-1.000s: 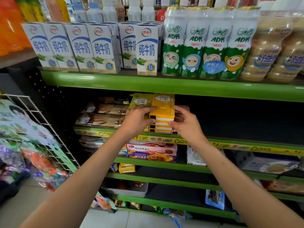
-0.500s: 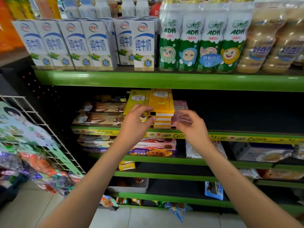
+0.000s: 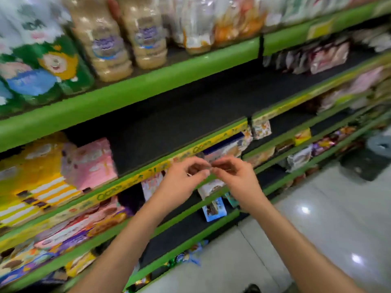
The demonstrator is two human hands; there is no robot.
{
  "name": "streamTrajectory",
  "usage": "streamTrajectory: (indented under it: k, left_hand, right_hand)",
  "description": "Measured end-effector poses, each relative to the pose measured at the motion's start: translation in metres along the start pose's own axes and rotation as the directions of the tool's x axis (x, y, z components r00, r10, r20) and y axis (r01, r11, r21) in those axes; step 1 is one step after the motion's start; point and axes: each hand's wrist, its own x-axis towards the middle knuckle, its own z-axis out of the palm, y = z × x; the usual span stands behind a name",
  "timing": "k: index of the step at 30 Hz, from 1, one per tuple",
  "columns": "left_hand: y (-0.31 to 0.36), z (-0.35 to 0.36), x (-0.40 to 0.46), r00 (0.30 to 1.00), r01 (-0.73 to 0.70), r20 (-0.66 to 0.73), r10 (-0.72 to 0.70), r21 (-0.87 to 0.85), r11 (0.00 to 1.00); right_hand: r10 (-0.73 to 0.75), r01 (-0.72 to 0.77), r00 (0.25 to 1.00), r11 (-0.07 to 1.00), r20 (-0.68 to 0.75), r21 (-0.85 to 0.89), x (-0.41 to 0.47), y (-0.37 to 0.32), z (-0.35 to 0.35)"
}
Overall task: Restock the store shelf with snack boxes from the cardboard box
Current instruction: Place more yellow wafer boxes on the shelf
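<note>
Standing Between Placements: Hands Off the Shelf, Fingertips Together

Meeting in front of the shelf lip, just right of frame centre, the left hand (image 3: 184,176) and right hand (image 3: 234,176) touch at the fingertips, fingers curled. Whether anything small is pinched between them cannot be told through the blur; no box is held.

Item: snack boxes (image 3: 42,178), yellow with white stripes, stacked at 9 o'clock on the store shelf (image 3: 169,132). A pink box (image 3: 91,163) stands touching their right side. Judged as placed: faces forward, close to the lip, for shoppers to read.

Item: bare black shelf surface running toward 2 o'clock, likely room for further stock.

Item: cardboard box, not in view.

Item: drink bottles (image 3: 105,39), beige, on the green shelf above at 11 o'clock, beside green cartoon packs (image 3: 53,66).

Item: cookie packs (image 3: 74,225) on the tier below, at 7 o'clock.

Writing: yellow price strip (image 3: 127,185) carries a repeated mark, perhaps "QQ"; all other labels too smeared to read.
</note>
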Motion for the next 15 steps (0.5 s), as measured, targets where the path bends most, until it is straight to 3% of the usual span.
streamTrajectory:
  k: [4,7,10,15]
  left_hand:
    - [0.021,0.098,0.063,0.972,0.023,0.234,-0.026,0.017,1.0]
    - [0.037,0.183,0.093,0.904,-0.012,0.428,-0.01,0.049,0.999]
    - [0.05,0.279,0.103,0.767,-0.073,0.641,-0.006,0.096,0.993]
    - [0.054,0.438,0.064,0.4,-0.215,0.912,-0.094,0.193,0.957]
  right_hand:
    - [0.125,-0.117,0.956,0.992,-0.265,0.045,-0.018,0.048,-0.107]
    - [0.218,-0.206,0.843,0.975,-0.492,0.079,-0.059,0.085,-0.189]
    - [0.317,-0.295,0.642,0.943,-0.698,0.158,-0.13,0.121,-0.252]
    - [0.47,-0.333,0.169,0.854,-0.866,0.399,-0.279,0.174,-0.283]
